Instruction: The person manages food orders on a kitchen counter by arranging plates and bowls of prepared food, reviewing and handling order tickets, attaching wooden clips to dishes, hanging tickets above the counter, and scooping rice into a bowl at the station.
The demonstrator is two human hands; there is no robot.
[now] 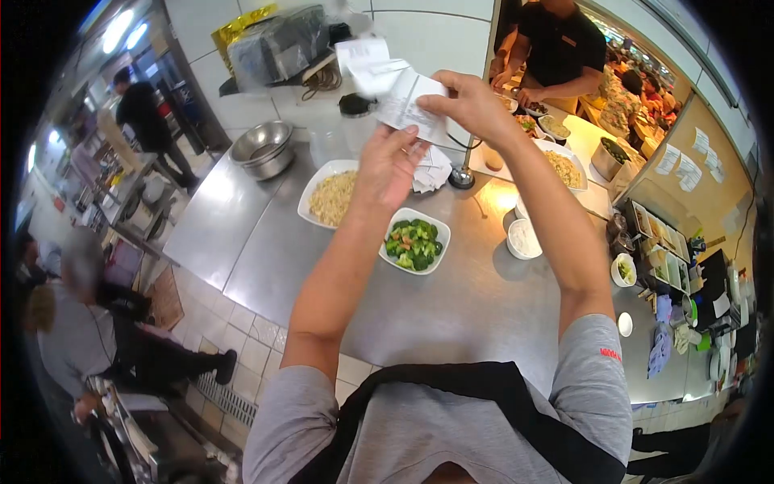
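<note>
Both of my hands hold printed paper slips (407,101) above the back of the steel table (306,274). My right hand (468,101) pinches the slips from the upper right, thumb on top. My left hand (391,165) grips their lower edge, fingertips closed at the paper. More slips (431,171) lie on a spike holder's side of the table, beside a dark round base (461,177). Below my hands stands a white square bowl of broccoli (414,241). Left of my left forearm is a white dish of fried rice (331,198).
Nested steel bowls (262,151) stand at the back left. White bowls (524,239) and another rice dish (562,168) are at the right. A person in black (560,48) stands behind the pass; other people (81,323) are at the left. Containers (665,250) line the right counter.
</note>
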